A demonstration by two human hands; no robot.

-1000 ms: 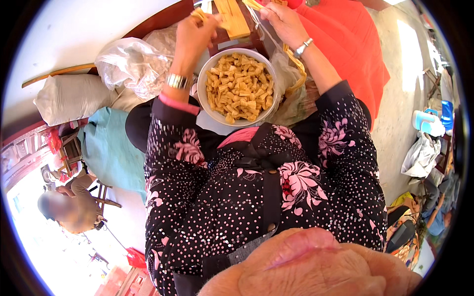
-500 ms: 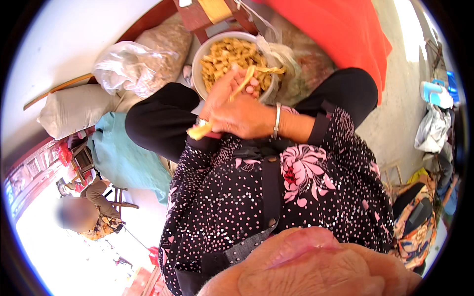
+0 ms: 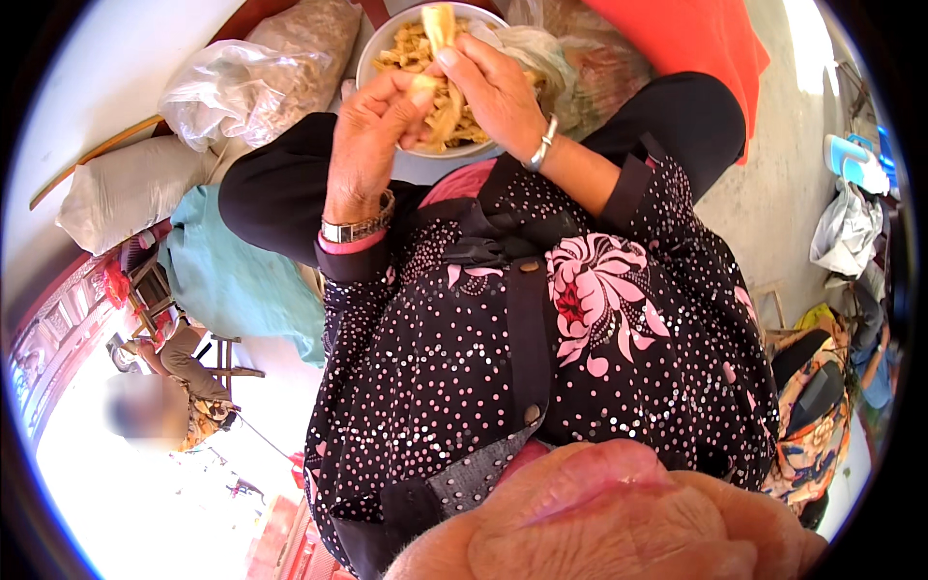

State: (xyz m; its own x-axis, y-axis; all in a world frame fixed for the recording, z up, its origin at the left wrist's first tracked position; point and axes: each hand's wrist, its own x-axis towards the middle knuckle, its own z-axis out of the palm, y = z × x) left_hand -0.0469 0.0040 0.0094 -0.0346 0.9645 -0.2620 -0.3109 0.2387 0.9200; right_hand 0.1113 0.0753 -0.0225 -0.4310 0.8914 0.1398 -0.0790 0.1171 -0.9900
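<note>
Above a pale round basin [image 3: 363, 68], both my hands are closed on a soft yellowish strip [image 3: 438, 27]. My right hand [image 3: 503, 104], with a silver bangle at its wrist, pinches it between thumb and fingers, and one end sticks up past the thumb. Lower and to the left, my left hand [image 3: 365, 130] has thumb and fingers closed on a pale yellow part close to the right thumb. Whether this is one strip or two, I cannot tell. More yellow-brown pieces [image 3: 411, 48] fill the basin, partly hidden by my hands.
A clear plastic bag [image 3: 561, 58] lies against the basin's right side, near a red cloth [image 3: 696, 48]. Left of the basin stand a filled plastic sack [image 3: 300, 58] and a pale sack [image 3: 126, 198]. A teal cloth [image 3: 237, 271] lies below them. Another person [image 3: 179, 387] is at far left.
My hands were crossed close to my body, with twisted strips in them. They have moved forward over the basin and apart, and the strip now points upward.
</note>
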